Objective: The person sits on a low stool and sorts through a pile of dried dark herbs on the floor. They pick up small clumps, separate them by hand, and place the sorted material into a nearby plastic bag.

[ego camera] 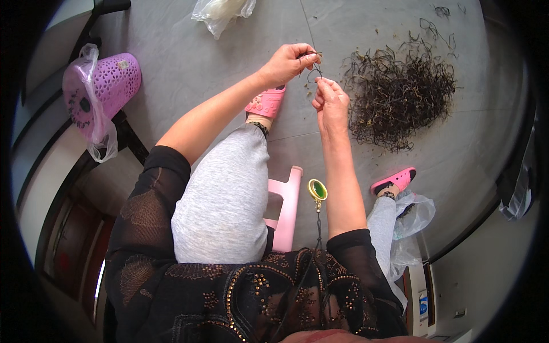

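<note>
Several thin dark dried strands (307,55), stem-like or root-like, are pinched in my left hand (291,62) between thumb and fingers. Just below and to its right, my right hand (331,96) pinches the end of a curled strand (314,73) that bows between the two hands. Both hands are held above the grey floor, in front of a pink clog. To the right of my right hand spreads a tangled heap of the same dark strands (401,94), with lighter brownish bits mixed in.
A purple perforated plastic basket (116,81) with a clear plastic bag over its rim stands at left. Another plastic bag (224,15) lies at the far edge. Pink clogs (266,103), a pink plastic stool (288,206) and a bag with dark contents (416,214) are near my legs.
</note>
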The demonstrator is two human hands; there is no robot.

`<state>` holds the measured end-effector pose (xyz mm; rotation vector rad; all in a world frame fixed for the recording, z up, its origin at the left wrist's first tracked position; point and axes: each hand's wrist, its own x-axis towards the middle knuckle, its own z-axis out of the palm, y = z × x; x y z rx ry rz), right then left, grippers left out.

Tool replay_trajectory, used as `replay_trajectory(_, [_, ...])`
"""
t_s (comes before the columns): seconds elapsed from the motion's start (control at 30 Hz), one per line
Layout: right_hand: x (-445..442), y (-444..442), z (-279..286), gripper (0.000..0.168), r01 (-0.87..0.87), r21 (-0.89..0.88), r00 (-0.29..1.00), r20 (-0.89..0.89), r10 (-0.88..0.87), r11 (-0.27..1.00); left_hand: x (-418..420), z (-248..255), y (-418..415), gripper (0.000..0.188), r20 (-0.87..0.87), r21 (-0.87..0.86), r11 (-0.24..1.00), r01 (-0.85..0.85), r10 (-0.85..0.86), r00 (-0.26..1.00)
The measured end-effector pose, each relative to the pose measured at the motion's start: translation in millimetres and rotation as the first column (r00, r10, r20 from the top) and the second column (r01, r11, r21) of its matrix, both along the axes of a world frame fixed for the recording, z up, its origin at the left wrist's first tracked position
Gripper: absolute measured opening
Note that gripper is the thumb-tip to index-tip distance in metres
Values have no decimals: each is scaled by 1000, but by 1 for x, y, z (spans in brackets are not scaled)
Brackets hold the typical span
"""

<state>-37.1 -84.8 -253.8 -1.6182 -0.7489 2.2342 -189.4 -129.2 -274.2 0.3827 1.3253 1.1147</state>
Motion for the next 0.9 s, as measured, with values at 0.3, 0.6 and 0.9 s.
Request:
replay_trajectory(0.3, [-1,0,-24,3,-499,627,842,514,164,598,35,16,-8,5,-668,269,958,99,112,735])
replay_trajectory(0.6, [18,28,-6,7,-555,822,809,497,313,128,32,-5,-14,14,-182,-29,986,-165,157,971])
replay_trajectory(0.9, [-18,6,-11,9,168,237,973,118,-200,957,37,23,12,11,-672,130,989,-71,141,727])
